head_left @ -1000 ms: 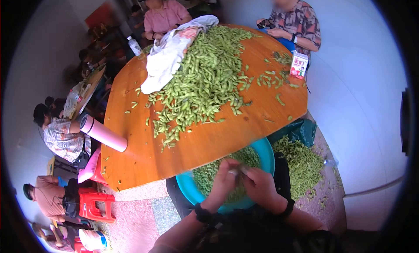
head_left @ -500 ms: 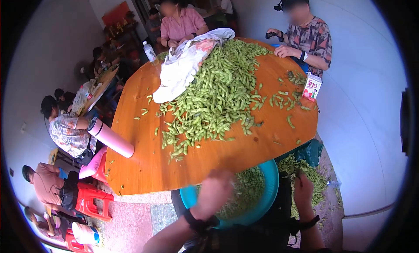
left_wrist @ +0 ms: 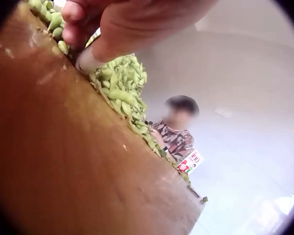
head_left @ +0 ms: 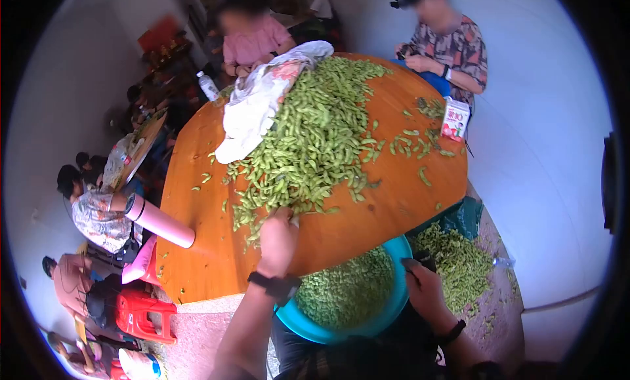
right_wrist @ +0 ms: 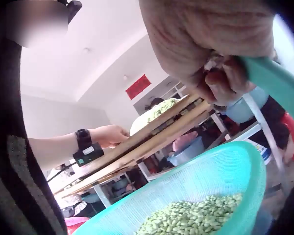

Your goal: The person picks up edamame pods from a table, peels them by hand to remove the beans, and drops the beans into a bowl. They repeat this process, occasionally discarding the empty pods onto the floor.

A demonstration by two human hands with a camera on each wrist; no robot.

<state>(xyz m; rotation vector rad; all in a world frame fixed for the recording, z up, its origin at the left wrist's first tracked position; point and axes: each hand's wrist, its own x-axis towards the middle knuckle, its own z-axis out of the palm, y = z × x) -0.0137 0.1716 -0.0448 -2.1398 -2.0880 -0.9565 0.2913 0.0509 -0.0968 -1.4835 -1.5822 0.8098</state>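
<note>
My left hand (head_left: 278, 244) reaches over the table to the near edge of a heap of green pods (head_left: 315, 137). In the left wrist view, the thumb of this hand (left_wrist: 132, 29) has a pale covering at its tip and stands apart from the bent fingers, beside pods (left_wrist: 122, 88). My right hand (head_left: 430, 295) hovers at the right side of a teal basin (head_left: 401, 281) that contains shelled green beans (head_left: 344, 288). In the right wrist view, this hand (right_wrist: 210, 44) has curled fingers, with a small whitish bit among them; something dark shows by its thumb in the head view.
A white cloth bag (head_left: 246, 118) lies against the heap. A pink bottle (head_left: 161, 222) stands at the table's left, a drink carton (head_left: 455, 120) at the right. Two people sit across the table. More pods (head_left: 456, 262) lie on the floor beside a dark green bag (head_left: 462, 219).
My hands were together over the basin, then parted. The left hand has moved forward and left to the pods on the table; the right has shifted back toward the basin since half a second ago.
</note>
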